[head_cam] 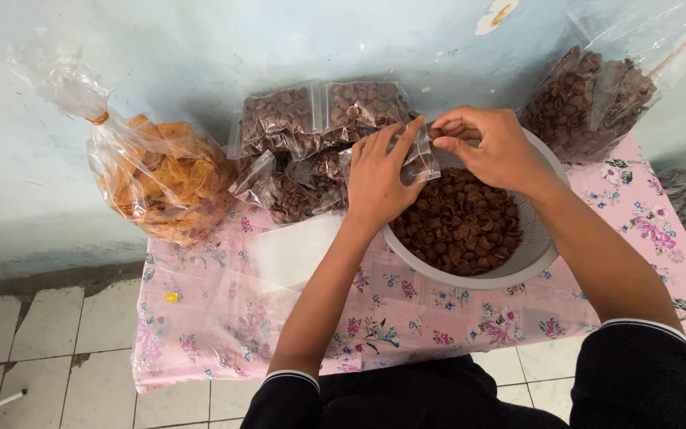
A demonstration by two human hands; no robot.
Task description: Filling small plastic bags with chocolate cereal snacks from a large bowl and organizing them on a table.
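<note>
A low table under a pink floral tablecloth [438,318] fills most of the view, pushed against a pale blue wall [200,48] and standing on a floor of white tiles [41,334]. At the table's left end leans a large clear bag of orange-yellow chips [164,179], tied at the neck. At the right end, against the wall, sits a large clear bag of brown shell-shaped snacks [589,99], its top open. Near the middle stands a white colander bowl [518,266], about half full of the same brown snacks [458,226]. Behind and to the left of the bowl lie 4 or so small sealed packets of brown snacks [311,135], piled touching one another. A flat stack of empty clear bags [291,250] lies on the cloth just left of the bowl, and a tiny yellow scrap [171,297] lies near the table's left edge.

Both forearms reach in from dark sleeves with white cuffs. The left hand [379,179] is curled around a small clear plastic packet [418,159], fingers spread over its side, holding it above the bowl's far-left rim. The right hand [494,147] has its fingertips pinched together on a few brown pieces right at the mouth of that packet, just over the bowl's far rim. The 2 hands are close together, nearly touching.
</note>
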